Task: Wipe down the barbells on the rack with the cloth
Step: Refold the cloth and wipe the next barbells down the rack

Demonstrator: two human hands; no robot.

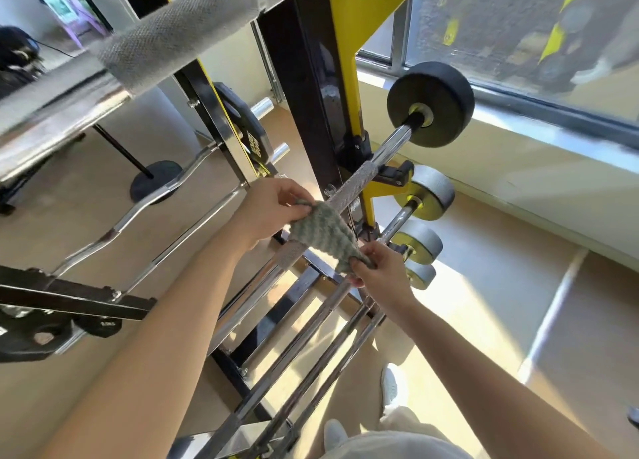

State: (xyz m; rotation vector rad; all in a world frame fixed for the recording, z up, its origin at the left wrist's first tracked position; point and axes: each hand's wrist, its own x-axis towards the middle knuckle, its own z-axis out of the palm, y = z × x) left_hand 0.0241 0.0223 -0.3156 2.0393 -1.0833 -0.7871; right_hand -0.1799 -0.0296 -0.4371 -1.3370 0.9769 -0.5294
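Our left hand (273,206) and right hand (378,272) pinch opposite ends of the cloth (323,235), draped between them over a barbell (349,185).

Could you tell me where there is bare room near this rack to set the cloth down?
Bare floor lies between the grey end plates and the window wall. Crowded: the stacked barbells below the cloth, held by the left hand and right hand.

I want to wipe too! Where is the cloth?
In the head view, centre, the grey-green cloth drapes over a knurled barbell, pinched by the left hand and right hand, beside the yellow rack post.
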